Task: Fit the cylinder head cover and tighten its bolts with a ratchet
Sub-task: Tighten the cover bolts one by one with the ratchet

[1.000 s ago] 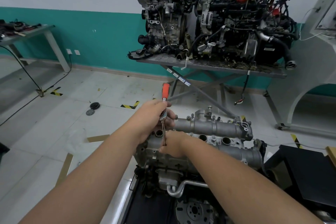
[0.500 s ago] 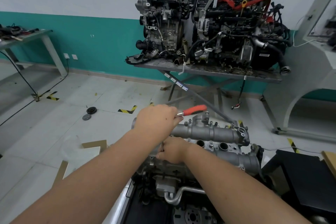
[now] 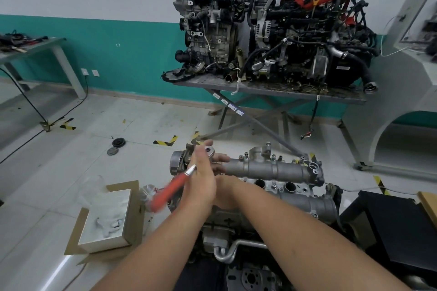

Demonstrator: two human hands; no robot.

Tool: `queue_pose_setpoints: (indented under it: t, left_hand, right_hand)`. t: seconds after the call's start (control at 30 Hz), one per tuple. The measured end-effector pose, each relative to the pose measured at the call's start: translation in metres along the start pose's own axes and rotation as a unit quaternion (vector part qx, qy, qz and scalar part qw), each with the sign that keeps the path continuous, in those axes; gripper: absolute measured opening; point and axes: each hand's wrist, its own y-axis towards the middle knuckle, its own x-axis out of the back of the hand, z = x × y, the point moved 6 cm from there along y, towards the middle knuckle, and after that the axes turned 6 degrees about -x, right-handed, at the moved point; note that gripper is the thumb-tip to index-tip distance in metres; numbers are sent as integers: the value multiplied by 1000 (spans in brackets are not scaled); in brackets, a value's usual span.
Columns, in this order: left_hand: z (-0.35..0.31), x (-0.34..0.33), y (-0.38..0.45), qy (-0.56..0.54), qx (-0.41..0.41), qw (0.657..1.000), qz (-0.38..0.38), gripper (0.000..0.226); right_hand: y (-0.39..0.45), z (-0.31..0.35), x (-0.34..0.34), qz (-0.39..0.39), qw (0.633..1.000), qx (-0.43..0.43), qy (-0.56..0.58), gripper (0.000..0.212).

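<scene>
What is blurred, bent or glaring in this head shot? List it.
Head view: the ratchet and its orange handle smear with motion blur beside the left hand; the cylinder head cover stays sharp. Wide-angle distortion bows the teal wall band and the white stand. A bright glare streak lies on the floor tiles.

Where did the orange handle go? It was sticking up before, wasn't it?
The ratchet swung round: its orange handle pointed up, then off to the right, and now slants down to the left, blurred with motion. The left hand turned with it, fingers now stretched out over the head. The right hand stayed low at the same spot on the cylinder head cover, which has not moved.
</scene>
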Motion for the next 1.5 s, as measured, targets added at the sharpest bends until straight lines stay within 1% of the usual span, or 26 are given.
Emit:
queue_pose_setpoints:
  t: [0.07, 0.17, 0.3, 0.43, 0.53, 0.6, 0.67, 0.73, 0.77, 0.83, 0.87, 0.9, 0.93, 1.0, 1.03, 1.07, 1.1, 1.17, 1.2, 1.23, 1.27, 1.3, 1.33, 1.4, 1.47, 1.5]
  left_hand:
    - [8, 4, 6, -90, 84, 991, -60, 45]
    - [2, 8, 18, -127, 129, 983, -41, 27]
    - [-15, 10, 19, -56, 103, 991, 55, 25]
    - [-16, 12, 21, -22, 122, 988, 91, 23]
    - [-21, 10, 25, 24, 140, 982, 127, 23]
    - [-26, 9, 29, 81, 155, 973, 152, 21]
    - [-36, 7, 33, 198, 148, 950, 189, 21]
    - [-46, 0, 37, 356, 98, 899, 236, 24]
    - [-50, -5, 38, 443, 54, 859, 250, 27]
    - [-55, -16, 40, 622, -79, 734, 263, 27]
    - [-57, -21, 36, 674, -160, 671, 262, 26]
    - [-57, -25, 30, 696, -244, 626, 254, 26]
    - [-56, -26, 24, 692, -328, 594, 246, 27]
    - [-56, -21, 6, 633, -478, 570, 215, 24]
    - [-54, -13, 1, 591, -524, 589, 172, 27]
    - [-52, -5, 2, 548, -531, 633, 132, 33]
    - [-47, 4, 3, 503, -505, 694, 101, 41]
    - [-32, 12, 4, 380, -369, 846, 66, 44]
    - [-20, 14, 4, 278, -258, 924, 44, 37]
    - [-6, 13, 4, 140, -123, 983, 4, 34]
    - [7, 10, 2, 2, 1, 999, -44, 40]
    - [16, 7, 0, -101, 83, 988, -80, 50]
    - [21, 6, 2, -161, 126, 973, -104, 55]
    - [18, 10, 10, -207, 167, 956, -122, 36]
    - [11, 13, 15, -207, 185, 957, -86, 22]
    - [8, 13, 15, -197, 192, 960, -51, 25]
  right_hand:
    - [-1, 1, -1, 4, 999, 21, 24, 22]
    - [-6, -1, 0, 7, 998, -2, 65, 19]
    - [-6, -2, 1, 19, 998, -16, 65, 25]
    - [-7, -2, 1, 18, 998, -16, 51, 34]
    - [-6, -2, -1, 18, 998, -11, 51, 30]
    - [-5, -2, -1, 18, 999, -11, 47, 30]
    - [-5, 0, -1, 18, 999, -6, 36, 35]
    - [-4, 1, -2, 15, 1000, 1, 24, 30]
    - [-3, 0, -4, 10, 1000, 5, 19, 25]
    - [-3, -2, -3, 11, 1000, 1, 20, 31]
    - [-3, -2, -4, 13, 999, 1, 31, 28]
    - [-4, -2, -4, 12, 999, 4, 35, 27]
    - [-5, -3, -3, 12, 999, -7, 41, 35]
    - [-7, -5, -2, -5, 1000, -15, 25, 44]
    - [-6, -5, -3, -22, 1000, -8, 16, 43]
    - [-8, -3, -2, -31, 999, 0, -10, 40]
    - [-7, -1, -2, -41, 999, 13, -11, 39]
    - [-5, 2, 0, -53, 997, 32, 42, 38]
    - [-6, 3, -1, -27, 998, 23, 59, 35]
    - [-4, 1, -4, 2, 994, -10, 104, 33]
    - [-4, -3, -4, 9, 991, -36, 129, 32]
    - [-6, -3, -2, 3, 992, -39, 120, 33]
    - [-8, -3, -1, 12, 993, -39, 113, 32]
    - [-8, -1, -2, 6, 997, -17, 73, 30]
    - [-3, -4, -5, 7, 997, -17, 81, 26]
    - [-1, -3, -7, 12, 997, -14, 79, 26]
